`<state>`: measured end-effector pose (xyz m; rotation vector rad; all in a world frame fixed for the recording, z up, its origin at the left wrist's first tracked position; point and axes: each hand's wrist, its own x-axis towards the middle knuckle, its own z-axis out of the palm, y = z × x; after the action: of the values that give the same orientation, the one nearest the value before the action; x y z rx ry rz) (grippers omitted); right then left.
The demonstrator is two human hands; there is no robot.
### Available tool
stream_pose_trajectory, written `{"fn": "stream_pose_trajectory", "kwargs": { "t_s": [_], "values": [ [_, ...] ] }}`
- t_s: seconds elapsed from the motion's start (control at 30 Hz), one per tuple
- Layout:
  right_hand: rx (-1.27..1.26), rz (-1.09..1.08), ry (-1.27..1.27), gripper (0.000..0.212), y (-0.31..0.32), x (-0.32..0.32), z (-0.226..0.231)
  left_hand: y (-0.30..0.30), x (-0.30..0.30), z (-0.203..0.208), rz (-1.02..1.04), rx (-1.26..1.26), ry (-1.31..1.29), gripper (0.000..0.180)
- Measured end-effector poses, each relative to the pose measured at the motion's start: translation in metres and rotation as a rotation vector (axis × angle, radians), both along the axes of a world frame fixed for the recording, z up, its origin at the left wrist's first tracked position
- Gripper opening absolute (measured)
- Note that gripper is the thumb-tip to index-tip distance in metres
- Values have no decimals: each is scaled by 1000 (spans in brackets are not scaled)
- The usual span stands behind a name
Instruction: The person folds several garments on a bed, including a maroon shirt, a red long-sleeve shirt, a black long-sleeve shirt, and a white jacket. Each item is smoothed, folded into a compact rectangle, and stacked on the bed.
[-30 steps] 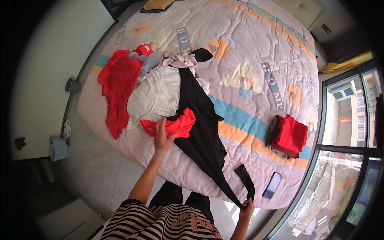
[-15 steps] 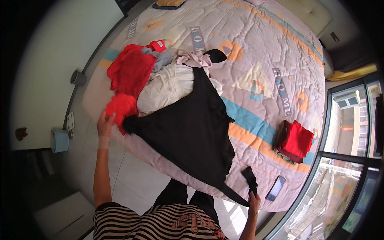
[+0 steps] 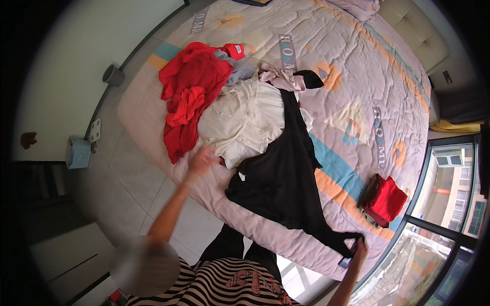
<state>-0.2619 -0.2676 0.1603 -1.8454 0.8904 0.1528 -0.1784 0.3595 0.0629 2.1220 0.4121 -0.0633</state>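
Observation:
A black long-sleeved top (image 3: 275, 178) lies spread over the near part of the bed, one sleeve running up toward the pile and the other drawn out to the lower right. My right hand (image 3: 360, 249) is closed on the end of that lower sleeve, near the bed's edge. My left hand (image 3: 203, 160), smeared by motion, hovers by the near side of a crumpled white garment (image 3: 240, 120), left of the black top. Whether its fingers hold anything is not visible. Red clothes (image 3: 191, 81) lie heaped just beyond it.
A grey cloth (image 3: 241, 74) and a pale pink cloth (image 3: 283, 79) lie in the pile. A folded red stack (image 3: 386, 201) sits to the right. The phone (image 3: 345, 262) is mostly hidden behind the sleeve. Windows (image 3: 449, 168) border the bed's right; a grey bin (image 3: 113, 75) stands left.
My left hand has let go of the bright red cloth, which now lies on the red heap, and moved right. My right hand has pulled the black sleeve outward to the right.

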Motion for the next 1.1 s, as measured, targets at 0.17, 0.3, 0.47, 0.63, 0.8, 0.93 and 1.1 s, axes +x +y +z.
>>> {"fn": "stream_pose_trajectory", "kwargs": {
  "t_s": [0.17,0.3,0.47,0.63,0.8,0.93,1.1],
  "values": [
    [326,44,-370,9,149,165,115,-114,-52,-34,-147,277,52,43],
    [499,318,-624,39,226,229,175,-105,-67,-44,55,-238,208,39],
    [187,644,-478,49,200,250,118,-50,-104,4,700,-1018,114,49],
    [-192,754,-297,49,152,205,-73,-16,-134,-35,828,-940,304,46],
    [-300,613,-223,63,166,165,-142,-18,-123,-23,832,-929,253,40],
    [156,438,-100,33,183,136,-147,-6,-135,-26,863,-848,195,33],
    [161,513,-36,19,146,56,-92,-26,-138,12,860,-772,146,30]
  ]
}}
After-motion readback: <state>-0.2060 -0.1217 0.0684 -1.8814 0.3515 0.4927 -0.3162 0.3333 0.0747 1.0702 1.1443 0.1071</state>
